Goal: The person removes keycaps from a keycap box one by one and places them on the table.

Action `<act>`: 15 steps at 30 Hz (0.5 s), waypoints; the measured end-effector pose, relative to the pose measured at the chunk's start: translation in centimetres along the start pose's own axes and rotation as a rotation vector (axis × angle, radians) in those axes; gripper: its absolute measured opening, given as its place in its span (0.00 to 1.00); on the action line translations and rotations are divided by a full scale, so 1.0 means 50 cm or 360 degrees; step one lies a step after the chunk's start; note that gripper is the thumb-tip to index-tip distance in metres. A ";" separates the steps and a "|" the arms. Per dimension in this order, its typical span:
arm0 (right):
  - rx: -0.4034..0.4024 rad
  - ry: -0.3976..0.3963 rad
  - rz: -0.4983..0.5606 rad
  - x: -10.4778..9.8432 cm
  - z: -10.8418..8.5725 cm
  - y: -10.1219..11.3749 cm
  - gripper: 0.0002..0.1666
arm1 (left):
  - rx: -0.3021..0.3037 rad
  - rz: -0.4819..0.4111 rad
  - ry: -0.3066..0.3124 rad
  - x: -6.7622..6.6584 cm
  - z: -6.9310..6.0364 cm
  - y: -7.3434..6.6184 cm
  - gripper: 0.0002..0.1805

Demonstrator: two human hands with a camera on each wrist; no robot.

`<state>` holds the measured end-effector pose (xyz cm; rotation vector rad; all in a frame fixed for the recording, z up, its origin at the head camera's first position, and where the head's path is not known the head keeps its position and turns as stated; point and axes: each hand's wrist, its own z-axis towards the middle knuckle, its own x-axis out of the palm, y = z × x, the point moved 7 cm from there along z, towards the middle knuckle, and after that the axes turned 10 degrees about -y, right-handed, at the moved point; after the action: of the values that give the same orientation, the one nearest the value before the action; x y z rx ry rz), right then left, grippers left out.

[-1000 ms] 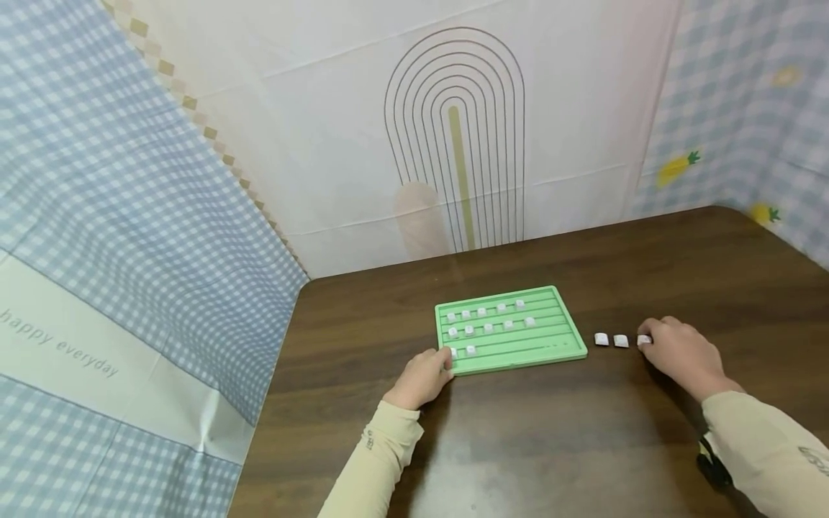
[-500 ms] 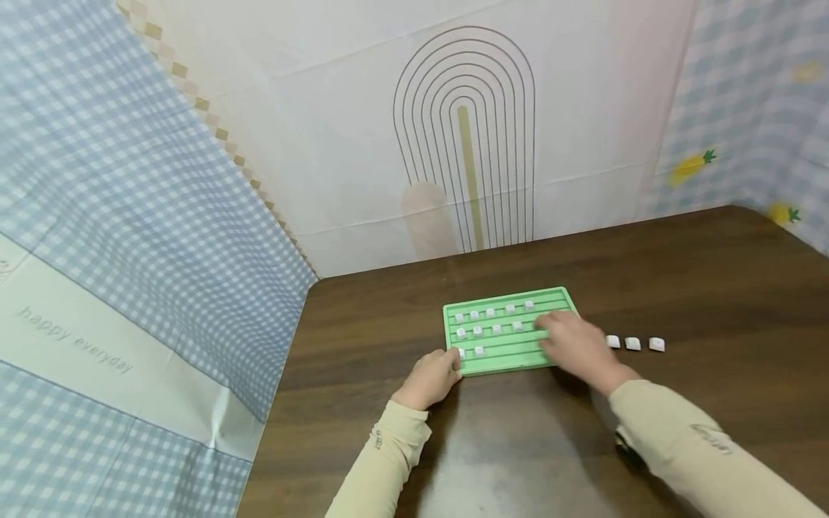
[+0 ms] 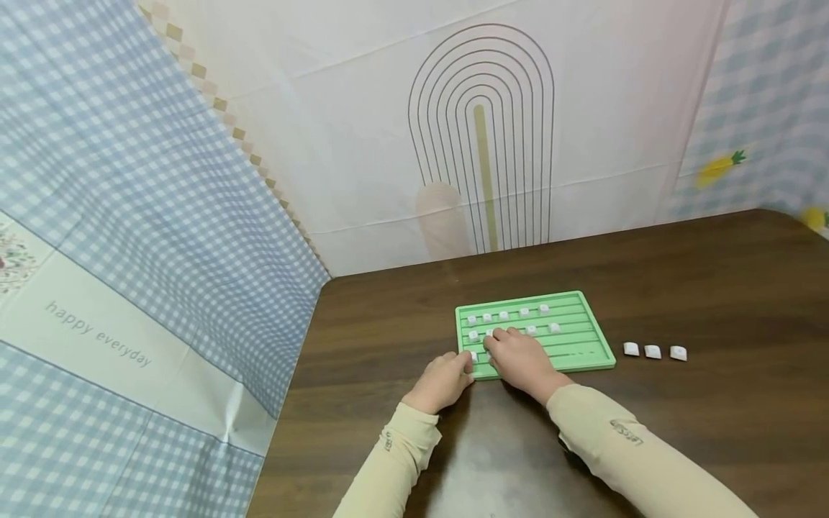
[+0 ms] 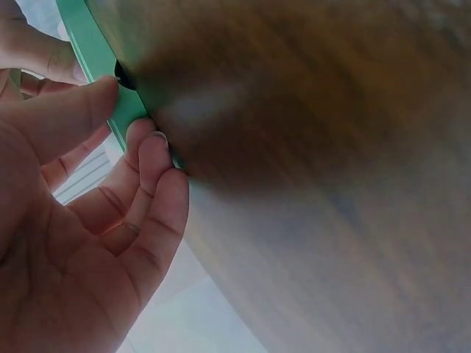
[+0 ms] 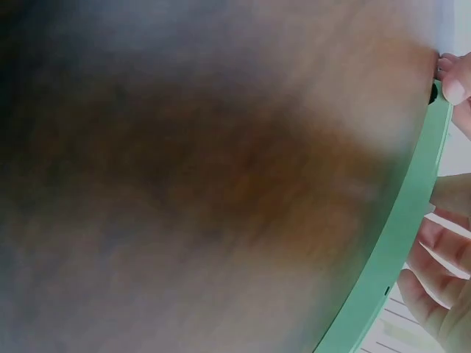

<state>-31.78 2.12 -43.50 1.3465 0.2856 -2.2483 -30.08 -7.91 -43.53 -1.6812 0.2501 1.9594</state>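
Note:
A green tray [image 3: 586,352] with grooved rows lies on the table and carries several white keycaps [image 3: 543,309]. My left hand [image 3: 442,383] grips its front left corner; in the left wrist view the thumb lies on the green rim [image 4: 92,44], with curled fingers beside it. My right hand [image 3: 521,362] is over the left part of the tray, its fingertips close to a keycap in the third row. That hand partly covers this keycap and hides others in the second row. Whether it pinches one is not visible, even in the right wrist view.
Three loose keycaps [image 3: 653,352] lie in a line on the brown table [image 3: 725,288], right of the tray. Behind the table hangs a white cloth [image 3: 363,144] with printed arches. A checked cloth [image 3: 194,288] borders the left side.
My right hand has left the rightmost loose keycap, which stays on the table, and has moved left across the tray to its left part. The left hand keeps its place on the tray's corner.

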 end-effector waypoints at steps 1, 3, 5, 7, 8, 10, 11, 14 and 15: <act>-0.0001 -0.0003 -0.0002 0.000 0.000 0.000 0.08 | 0.0004 0.0004 -0.0007 0.001 0.000 -0.001 0.06; 0.0018 0.0000 0.0006 -0.001 0.000 -0.003 0.08 | 0.0017 0.0010 -0.0024 0.001 0.001 -0.002 0.06; 0.0036 0.0004 0.0010 -0.001 0.001 -0.006 0.07 | 0.0030 0.0013 -0.0039 0.001 0.003 -0.003 0.06; 0.0027 0.0002 0.0000 -0.003 0.002 -0.006 0.07 | 0.0030 0.0003 -0.0039 0.002 0.004 -0.001 0.06; 0.0016 -0.0008 -0.0005 -0.005 0.003 -0.006 0.08 | 0.0029 0.0002 -0.0038 0.002 0.004 0.000 0.06; -0.0007 -0.0052 -0.0005 -0.013 0.006 -0.009 0.08 | 0.0016 -0.0008 -0.0029 0.002 0.005 0.004 0.06; -0.0004 -0.0075 0.0008 -0.020 0.007 -0.014 0.08 | 0.0010 -0.0012 -0.0022 0.002 0.005 0.006 0.06; 0.0067 -0.0120 0.0081 -0.052 0.003 -0.056 0.07 | -0.0007 -0.0048 -0.0003 0.002 0.004 0.013 0.06; 0.0118 -0.0119 0.0104 -0.067 -0.002 -0.080 0.08 | -0.0015 -0.0063 0.0001 0.002 0.004 0.015 0.06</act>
<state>-32.49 6.58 -40.94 1.2862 0.1314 -2.2687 -30.64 -8.41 -43.72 -1.6797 0.2067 1.9341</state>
